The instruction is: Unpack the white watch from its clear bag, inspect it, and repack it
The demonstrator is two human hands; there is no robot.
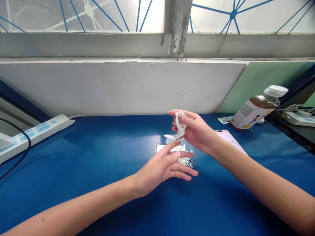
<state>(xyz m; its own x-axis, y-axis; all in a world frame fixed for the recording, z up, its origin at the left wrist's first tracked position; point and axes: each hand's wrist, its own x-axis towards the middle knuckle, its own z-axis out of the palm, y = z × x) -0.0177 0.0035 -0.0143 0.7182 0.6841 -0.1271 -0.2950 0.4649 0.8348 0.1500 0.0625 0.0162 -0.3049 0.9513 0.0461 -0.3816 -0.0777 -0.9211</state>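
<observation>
My right hand (195, 131) is closed on a small white plastic clip-like part (180, 126), held upright above the blue table (98, 157). A white tab sticks out at its lower left end. My left hand (163, 167) is just below it, fingers stretched out and apart, with the index fingertip touching that tab. Under both hands lies a clear plastic bag (183, 157) with small white pieces in it, flat on the table.
A white power strip (34, 132) with a black cable lies at the far left. A bottle of brown liquid (256, 108) leans at the far right beside a small card (224, 120). A phone (231, 141) lies behind my right forearm. A wall and window sill stand behind the table.
</observation>
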